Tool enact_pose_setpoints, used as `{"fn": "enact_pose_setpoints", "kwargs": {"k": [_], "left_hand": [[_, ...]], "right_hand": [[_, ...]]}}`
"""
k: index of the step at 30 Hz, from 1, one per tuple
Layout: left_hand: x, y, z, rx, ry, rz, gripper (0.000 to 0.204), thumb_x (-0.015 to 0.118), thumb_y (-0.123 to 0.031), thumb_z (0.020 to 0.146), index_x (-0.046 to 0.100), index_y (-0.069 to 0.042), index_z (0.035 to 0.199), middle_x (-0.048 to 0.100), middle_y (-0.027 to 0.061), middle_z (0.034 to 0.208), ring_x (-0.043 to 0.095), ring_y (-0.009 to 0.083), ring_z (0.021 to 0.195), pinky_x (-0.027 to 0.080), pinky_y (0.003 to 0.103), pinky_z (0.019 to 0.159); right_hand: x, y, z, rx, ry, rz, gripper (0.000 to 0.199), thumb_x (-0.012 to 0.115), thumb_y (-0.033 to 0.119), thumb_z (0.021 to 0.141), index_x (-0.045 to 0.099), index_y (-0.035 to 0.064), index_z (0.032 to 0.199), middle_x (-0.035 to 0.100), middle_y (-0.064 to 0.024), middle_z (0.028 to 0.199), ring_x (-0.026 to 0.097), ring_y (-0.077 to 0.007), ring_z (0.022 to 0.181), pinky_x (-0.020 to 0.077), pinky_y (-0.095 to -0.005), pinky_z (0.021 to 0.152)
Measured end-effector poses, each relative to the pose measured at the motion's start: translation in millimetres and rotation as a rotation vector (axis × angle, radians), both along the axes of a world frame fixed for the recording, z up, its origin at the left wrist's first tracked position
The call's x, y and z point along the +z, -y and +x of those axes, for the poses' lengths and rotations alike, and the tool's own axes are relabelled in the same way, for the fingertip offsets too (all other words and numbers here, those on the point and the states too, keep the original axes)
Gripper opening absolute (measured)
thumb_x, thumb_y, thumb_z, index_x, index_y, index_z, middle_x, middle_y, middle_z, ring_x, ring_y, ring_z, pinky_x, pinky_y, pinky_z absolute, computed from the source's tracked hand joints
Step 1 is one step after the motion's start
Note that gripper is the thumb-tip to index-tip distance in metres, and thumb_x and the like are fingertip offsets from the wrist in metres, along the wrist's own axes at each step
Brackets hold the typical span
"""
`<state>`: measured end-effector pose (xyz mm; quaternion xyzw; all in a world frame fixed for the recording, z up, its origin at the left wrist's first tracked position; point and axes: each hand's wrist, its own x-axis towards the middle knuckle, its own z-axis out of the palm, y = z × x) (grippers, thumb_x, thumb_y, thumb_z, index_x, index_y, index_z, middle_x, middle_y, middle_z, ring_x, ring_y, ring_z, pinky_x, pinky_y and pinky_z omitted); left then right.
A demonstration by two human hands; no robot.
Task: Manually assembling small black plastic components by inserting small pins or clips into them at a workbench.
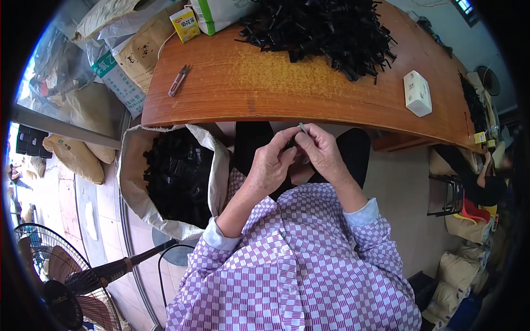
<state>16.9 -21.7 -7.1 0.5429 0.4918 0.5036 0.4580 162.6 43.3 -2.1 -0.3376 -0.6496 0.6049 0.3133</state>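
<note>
Spanning the view — wooden table (265, 88), black pieces (326, 30) heaped.

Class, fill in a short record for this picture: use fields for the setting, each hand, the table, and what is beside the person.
setting: wooden table, seen from above
left hand: pinching a small dark part with the right
right hand: fingers on the same part; a thin pale piece sticks up
table: black parts pile, snips, white box, carton
left of person: open sack of black parts, fan
</note>
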Motion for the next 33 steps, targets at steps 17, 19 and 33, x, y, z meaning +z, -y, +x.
{"fn": "enact_pose_setpoints", "kwargs": {"k": [17,19,33], "left_hand": [[5.1,-3.7,-13.7,0.287,-0.004,0.26,0.035,0.05,0.004,0.09,0.053,-0.002,0.124,0.064,0.0134,0.092,0.061,0.0126,0.082,0.048,0.024,0.071],[7.2,1.1,-21.6,0.37,-0.119,0.236,0.037,0.049,0.007,0.088,0.055,-0.001,0.123,0.061,0.0095,0.091,0.055,0.0089,0.078,0.048,0.024,0.07],[-2.2,64.1,-143.0,0.865,-0.846,0.095,0.034,0.056,0.004,0.08,0.057,-0.003,0.113,0.059,0.0173,0.113,0.058,0.0309,0.105,0.046,0.038,0.09]], "right_hand": [[-0.5,20.8,-42.3,-0.081,-0.213,-0.26,0.029,0.043,0.02,0.1,0.049,0.0067,0.125,0.046,0.0063,0.066,0.038,-0.0004,0.049,0.0279,-0.0162,0.041],[4.8,21.4,-54.9,-0.086,-0.218,-0.318,0.029,0.044,0.018,0.1,0.049,0.0099,0.127,0.044,0.0062,0.061,0.039,-0.0018,0.046,0.0289,-0.0168,0.04],[152.6,62.3,-50.3,0.525,-0.308,0.815,0.036,0.054,0.003,0.088,0.056,0.0073,0.123,0.061,-0.0068,0.077,0.049,-0.0166,0.051,0.0417,-0.0266,0.047]]}}
